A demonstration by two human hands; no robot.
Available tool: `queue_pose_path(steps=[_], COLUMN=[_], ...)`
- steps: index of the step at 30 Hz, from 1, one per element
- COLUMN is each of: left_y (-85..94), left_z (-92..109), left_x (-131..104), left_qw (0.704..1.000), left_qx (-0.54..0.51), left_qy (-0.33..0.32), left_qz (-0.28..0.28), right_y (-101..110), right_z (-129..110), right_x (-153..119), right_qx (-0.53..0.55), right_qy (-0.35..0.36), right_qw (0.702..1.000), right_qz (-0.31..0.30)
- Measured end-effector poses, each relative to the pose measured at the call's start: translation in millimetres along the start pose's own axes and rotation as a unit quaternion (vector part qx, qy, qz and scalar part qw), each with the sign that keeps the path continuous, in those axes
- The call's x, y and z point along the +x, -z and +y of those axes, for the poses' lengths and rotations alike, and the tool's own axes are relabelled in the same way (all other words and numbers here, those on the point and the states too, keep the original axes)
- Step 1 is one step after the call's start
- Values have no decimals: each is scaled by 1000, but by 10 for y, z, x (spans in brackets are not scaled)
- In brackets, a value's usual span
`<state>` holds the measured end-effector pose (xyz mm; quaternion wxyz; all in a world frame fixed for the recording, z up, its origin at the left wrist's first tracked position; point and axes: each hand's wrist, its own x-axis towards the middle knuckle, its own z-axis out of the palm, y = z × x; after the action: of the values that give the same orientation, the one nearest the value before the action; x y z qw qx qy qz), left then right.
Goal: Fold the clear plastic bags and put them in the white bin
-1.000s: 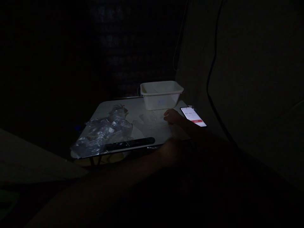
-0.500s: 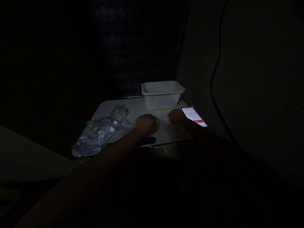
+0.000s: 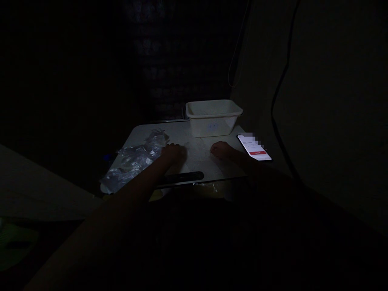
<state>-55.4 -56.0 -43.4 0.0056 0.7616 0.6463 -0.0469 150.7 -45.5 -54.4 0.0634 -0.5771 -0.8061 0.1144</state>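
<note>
My left hand (image 3: 175, 152) rests over the white table, its fingers curled downward and slightly blurred. It is beside a heap of crumpled clear plastic bags (image 3: 131, 163) on the left of the table. What those fingers hold, if anything, is hidden. My right hand (image 3: 220, 150) is closed, thumb side toward the middle, in front of a white plastic tub (image 3: 214, 126). A faint sheet of clear plastic film (image 3: 198, 152) lies flat between the two hands and reaches the right fingertips. Dim light hides its edges.
A phone (image 3: 256, 150) with a lit timer screen lies at the right edge of the white folding table (image 3: 224, 171). A dark handle slot (image 3: 184, 176) runs along the table's near edge. A dark cable (image 3: 275, 97) hangs down the right wall. The surroundings are very dark.
My left hand has moved left, away from my right hand and closer to the heap of plastic bags. My right hand stays in nearly the same place. The whole view has shifted slightly.
</note>
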Motion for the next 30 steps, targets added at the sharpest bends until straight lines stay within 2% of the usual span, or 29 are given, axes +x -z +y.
queue_pose_path(steps=[8, 12, 15, 17, 21, 25, 30], left_y=[41, 51, 53, 55, 67, 112, 193], left_z=[21, 31, 53, 73, 113, 162, 282], left_x=[56, 98, 124, 128, 104, 57, -4], left_qw=[999, 997, 988, 971, 910, 859, 834], left_qx=[-41, -71, -143, -227, -391, -496, -542], left_qy=[6, -2, 20, 59, 127, 122, 99], left_qz=[-7, 30, 46, 48, 50, 36, 32], right_y=[16, 15, -19, -40, -57, -60, -73], right_z=[-34, -48, -41, -34, -20, -6, 1], right_x=[-59, -58, -36, -26, -23, -22, -9], right_qx=[-18, -17, -27, -35, -35, -32, -37], right_qy=[55, 46, 54, 64, 68, 76, 77], right_qw=[998, 998, 998, 997, 997, 996, 996], right_qz=[39, 47, 31, 25, 24, 28, 31])
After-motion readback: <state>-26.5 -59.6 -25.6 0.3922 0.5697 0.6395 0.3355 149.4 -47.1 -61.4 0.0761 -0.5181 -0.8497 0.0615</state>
